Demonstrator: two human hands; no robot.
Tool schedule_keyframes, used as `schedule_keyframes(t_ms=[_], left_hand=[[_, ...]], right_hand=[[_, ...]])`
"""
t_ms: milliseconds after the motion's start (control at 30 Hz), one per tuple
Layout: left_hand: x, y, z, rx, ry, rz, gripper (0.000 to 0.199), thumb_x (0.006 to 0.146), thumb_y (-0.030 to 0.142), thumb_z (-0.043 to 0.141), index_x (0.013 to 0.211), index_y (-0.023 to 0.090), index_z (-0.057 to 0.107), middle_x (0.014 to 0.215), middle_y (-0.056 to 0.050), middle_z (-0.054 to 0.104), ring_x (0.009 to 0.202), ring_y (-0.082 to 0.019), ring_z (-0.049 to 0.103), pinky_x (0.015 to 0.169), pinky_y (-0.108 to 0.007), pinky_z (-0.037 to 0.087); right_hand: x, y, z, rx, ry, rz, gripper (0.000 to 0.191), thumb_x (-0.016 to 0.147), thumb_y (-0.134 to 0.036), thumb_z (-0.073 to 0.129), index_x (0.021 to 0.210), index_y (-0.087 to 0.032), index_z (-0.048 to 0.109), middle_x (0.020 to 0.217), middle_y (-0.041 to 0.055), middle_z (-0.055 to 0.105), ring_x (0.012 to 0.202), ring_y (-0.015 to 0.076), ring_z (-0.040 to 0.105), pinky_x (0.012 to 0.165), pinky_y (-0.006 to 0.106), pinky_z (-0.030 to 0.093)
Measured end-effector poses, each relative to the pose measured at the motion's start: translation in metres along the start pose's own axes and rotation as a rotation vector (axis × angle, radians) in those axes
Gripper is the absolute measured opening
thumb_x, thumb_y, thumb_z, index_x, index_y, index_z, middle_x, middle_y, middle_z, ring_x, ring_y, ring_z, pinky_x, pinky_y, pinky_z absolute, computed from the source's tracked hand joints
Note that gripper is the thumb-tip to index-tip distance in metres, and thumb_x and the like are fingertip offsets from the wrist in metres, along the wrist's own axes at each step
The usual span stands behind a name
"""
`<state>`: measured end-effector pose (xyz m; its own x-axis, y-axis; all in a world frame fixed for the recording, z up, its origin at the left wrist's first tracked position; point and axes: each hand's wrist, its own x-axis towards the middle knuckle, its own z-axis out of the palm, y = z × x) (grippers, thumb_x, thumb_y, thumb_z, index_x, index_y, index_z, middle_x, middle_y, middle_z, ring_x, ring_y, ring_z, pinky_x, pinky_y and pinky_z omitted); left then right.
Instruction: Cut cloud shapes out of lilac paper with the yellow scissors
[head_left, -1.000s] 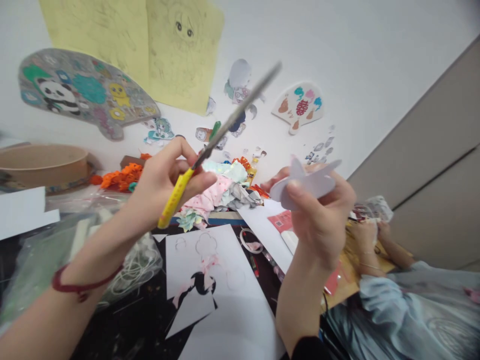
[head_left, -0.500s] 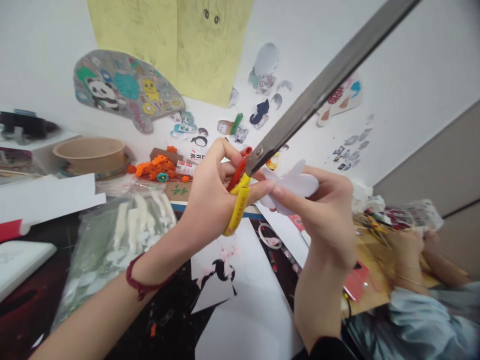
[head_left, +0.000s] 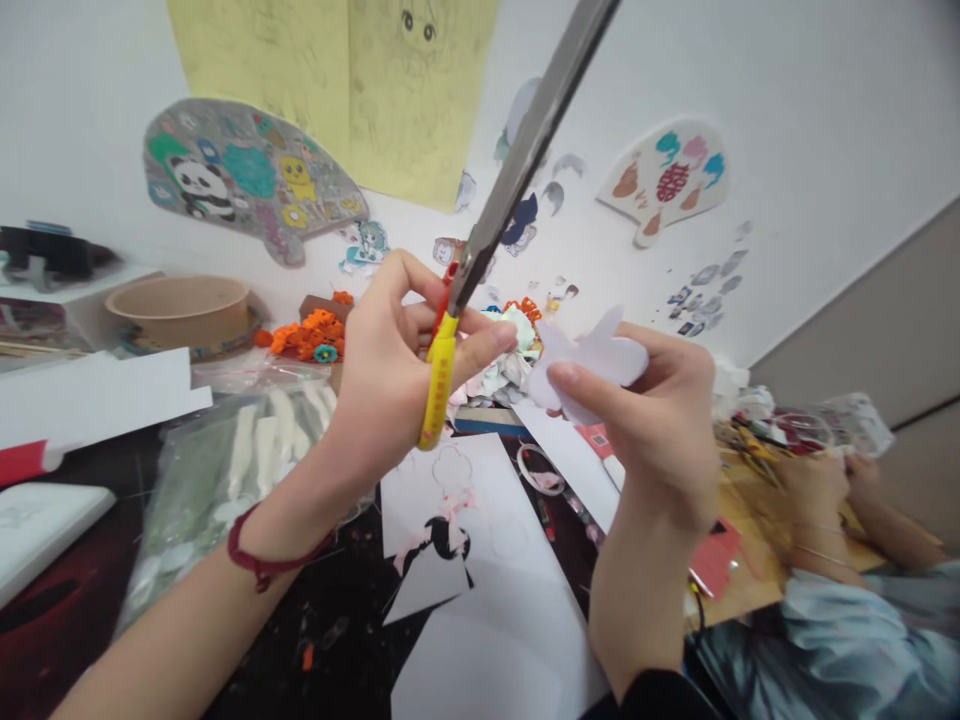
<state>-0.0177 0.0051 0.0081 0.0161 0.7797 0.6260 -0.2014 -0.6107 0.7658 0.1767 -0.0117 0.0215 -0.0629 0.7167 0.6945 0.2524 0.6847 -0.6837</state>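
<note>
The scissors (head_left: pixel 517 180) are being held up by the left hand (head_left: pixel 394 360), with its fingers hooked and curled around the yellow and red handles and the thumb stretched toward the right. The blades are lined up together, tilted up and over to the right, raised in front of the wall (head_left: pixel 810 120). Over on the right, a white paper cutout (head_left: pixel 589 355) with several rounded lobes is pinched in the right hand (head_left: pixel 660 420), the thumb pressed on its near face. Cutout and scissors are held apart, both above the surface (head_left: pixel 262 660), and the left thumb tip is seen near the cutout's left edge

Below the hands, white sheets (head_left: pixel 495 620) are spread on the dark surface, pink and black marks being visible on one of them. A ring-shaped item (head_left: pixel 520 463) is seen just beside them on the right. On the left, a clear plastic bag (head_left: pixel 187 510) with pale pieces inside is partly covered by the left forearm, and farther off, orange flower-like pieces (head_left: pixel 311 335) are placed beside a round tan container (head_left: pixel 180 300). Yellow papers (head_left: pixel 412 120) are fixed high on the wall, between two fan-shaped pieces (head_left: pixel 255 180). At the far right, another person's hands (head_left: pixel 814 490) are seen over a yellowish table (head_left: pixel 750 590)
</note>
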Motion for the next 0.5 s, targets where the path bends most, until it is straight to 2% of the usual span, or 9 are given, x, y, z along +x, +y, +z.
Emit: schedule_keyframes(t_ms=[200, 367, 500], left_hand=[[-0.0042, 0.0012, 0.0076, 0.019, -0.079, 0.018, 0.048, 0.076, 0.031, 0.084, 0.084, 0.024, 0.037, 0.08, 0.004, 0.069, 0.065, -0.01, 0.064, 0.053, -0.025, 0.049], [-0.0059, 0.0013, 0.0085, 0.051, -0.054, 0.029, 0.048, 0.076, 0.026, 0.085, 0.084, 0.024, 0.038, 0.073, 0.005, 0.066, 0.056, -0.008, 0.053, 0.048, -0.023, 0.04], [-0.004, -0.0018, 0.0076, -0.012, -0.05, 0.06, 0.049, 0.074, 0.028, 0.088, 0.083, 0.024, 0.04, 0.072, 0.004, 0.066, 0.056, -0.009, 0.055, 0.048, -0.025, 0.041]], right_hand=[[-0.001, -0.0008, 0.002, -0.003, -0.025, -0.001, 0.027, 0.071, -0.035, 0.089, 0.062, -0.022, 0.067, 0.057, -0.005, 0.059, 0.051, 0.0093, 0.052, 0.044, 0.026, 0.038], [0.0001, -0.0031, 0.0041, -0.038, -0.056, -0.031, 0.02, 0.073, -0.031, 0.087, 0.065, -0.021, 0.071, 0.057, -0.0058, 0.061, 0.048, 0.0067, 0.048, 0.042, 0.023, 0.036], [-0.0002, -0.0039, 0.0052, -0.078, -0.049, -0.008, 0.02, 0.076, -0.031, 0.085, 0.066, -0.02, 0.071, 0.057, -0.0055, 0.059, 0.05, 0.0068, 0.048, 0.044, 0.023, 0.034]])
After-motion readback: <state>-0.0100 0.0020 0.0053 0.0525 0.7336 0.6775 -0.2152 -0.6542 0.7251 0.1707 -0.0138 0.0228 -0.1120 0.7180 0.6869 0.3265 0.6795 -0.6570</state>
